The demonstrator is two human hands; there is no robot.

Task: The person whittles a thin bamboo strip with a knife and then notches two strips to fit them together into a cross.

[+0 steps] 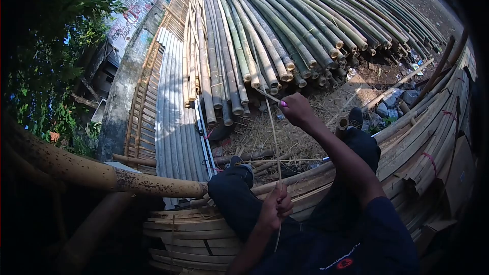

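Observation:
A long thin bamboo strip (pixel 275 145) runs upright in front of me, from my raised hand down past my lap. My left hand (pixel 277 206) is closed around its lower part, just above my dark-trousered knees. My right hand (pixel 295 109) is stretched forward and pinches the strip near its top, together with a short thin stick or blade (pixel 266 94) that points up and left; I cannot tell which it is. I sit on a stack of split bamboo slats (pixel 183 234).
A big pile of long bamboo poles (pixel 265 35) lies ahead, cut ends towards me. Corrugated sheets (pixel 173 112) and a ladder-like frame (pixel 140 117) lie on the left. A thick spotted pole (pixel 102 173) crosses at lower left. Bundled slats (pixel 433 142) rise on the right; shavings litter the ground (pixel 305 132).

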